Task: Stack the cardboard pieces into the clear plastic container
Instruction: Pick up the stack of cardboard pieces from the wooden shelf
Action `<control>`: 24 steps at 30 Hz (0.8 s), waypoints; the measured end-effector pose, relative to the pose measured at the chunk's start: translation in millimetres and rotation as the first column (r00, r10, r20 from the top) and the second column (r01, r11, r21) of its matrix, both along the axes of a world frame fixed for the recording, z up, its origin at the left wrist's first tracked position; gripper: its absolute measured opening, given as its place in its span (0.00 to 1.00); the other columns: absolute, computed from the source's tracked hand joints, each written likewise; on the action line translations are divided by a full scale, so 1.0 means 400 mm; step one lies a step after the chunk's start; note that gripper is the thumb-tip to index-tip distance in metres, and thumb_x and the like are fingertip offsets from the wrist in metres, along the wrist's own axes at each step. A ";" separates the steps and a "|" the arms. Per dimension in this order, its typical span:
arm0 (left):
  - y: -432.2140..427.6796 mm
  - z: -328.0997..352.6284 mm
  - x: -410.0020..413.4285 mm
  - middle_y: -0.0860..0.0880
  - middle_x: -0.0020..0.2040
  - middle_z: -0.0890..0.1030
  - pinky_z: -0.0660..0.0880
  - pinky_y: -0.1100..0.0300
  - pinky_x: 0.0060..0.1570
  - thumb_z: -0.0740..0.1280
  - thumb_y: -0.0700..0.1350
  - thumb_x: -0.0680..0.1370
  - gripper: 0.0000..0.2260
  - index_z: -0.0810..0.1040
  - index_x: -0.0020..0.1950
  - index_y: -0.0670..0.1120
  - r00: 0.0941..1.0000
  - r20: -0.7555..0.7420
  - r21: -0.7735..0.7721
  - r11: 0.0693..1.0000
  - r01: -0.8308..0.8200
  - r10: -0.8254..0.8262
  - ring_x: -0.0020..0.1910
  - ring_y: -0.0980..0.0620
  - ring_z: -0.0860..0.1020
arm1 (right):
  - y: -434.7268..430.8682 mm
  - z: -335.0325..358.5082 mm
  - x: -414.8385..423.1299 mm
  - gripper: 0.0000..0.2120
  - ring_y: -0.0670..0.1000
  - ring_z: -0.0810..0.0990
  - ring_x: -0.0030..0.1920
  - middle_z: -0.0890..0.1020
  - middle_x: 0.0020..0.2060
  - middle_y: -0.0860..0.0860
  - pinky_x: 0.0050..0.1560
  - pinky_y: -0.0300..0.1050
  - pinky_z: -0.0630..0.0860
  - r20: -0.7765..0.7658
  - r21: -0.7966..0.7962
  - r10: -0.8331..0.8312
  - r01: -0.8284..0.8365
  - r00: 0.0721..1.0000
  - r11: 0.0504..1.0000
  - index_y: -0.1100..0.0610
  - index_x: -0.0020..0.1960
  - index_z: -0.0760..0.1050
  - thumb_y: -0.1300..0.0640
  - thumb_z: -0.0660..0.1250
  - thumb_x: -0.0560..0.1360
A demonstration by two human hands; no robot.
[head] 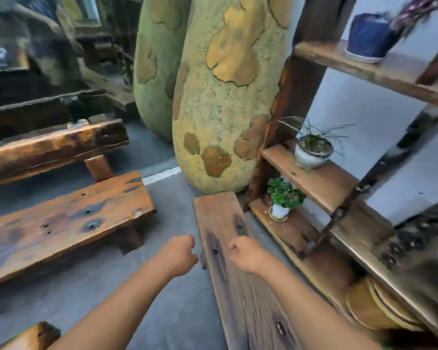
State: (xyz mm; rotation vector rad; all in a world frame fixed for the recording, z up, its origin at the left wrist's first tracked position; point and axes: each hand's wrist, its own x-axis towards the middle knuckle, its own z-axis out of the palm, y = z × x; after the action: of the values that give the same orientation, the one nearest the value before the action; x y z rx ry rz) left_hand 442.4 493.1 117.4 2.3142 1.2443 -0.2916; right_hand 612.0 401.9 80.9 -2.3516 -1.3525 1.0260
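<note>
Neither cardboard pieces nor a clear plastic container appear in the head view. My left hand (178, 253) is curled into a fist with nothing in it, held out over the grey floor. My right hand (245, 252) is also a closed fist holding nothing, above a long weathered wooden bench (228, 223). The two fists sit side by side, a short gap between them.
A low wooden bench (68, 221) lies to the left, another (53, 147) behind it. A large green-yellow sculpted column (220, 109) stands ahead. On the right, a wooden shelf unit (321, 183) holds potted plants (285, 198), a blue pot (368, 36) and round woven items (374, 306).
</note>
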 end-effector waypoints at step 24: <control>-0.128 0.169 1.038 0.42 0.56 0.81 0.77 0.50 0.54 0.65 0.51 0.75 0.12 0.77 0.53 0.45 0.464 0.073 0.201 0.469 0.860 -0.883 0.57 0.40 0.79 | -0.403 0.265 0.656 0.10 0.56 0.82 0.48 0.84 0.43 0.56 0.49 0.47 0.77 0.179 0.138 -0.800 0.790 0.573 0.597 0.60 0.43 0.80 0.55 0.63 0.71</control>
State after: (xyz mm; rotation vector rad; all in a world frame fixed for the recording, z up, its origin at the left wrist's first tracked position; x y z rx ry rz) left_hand 857.5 441.9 184.9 2.8444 -0.1666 -0.3341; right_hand 874.6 240.5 187.1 -2.6358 -0.1934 0.4342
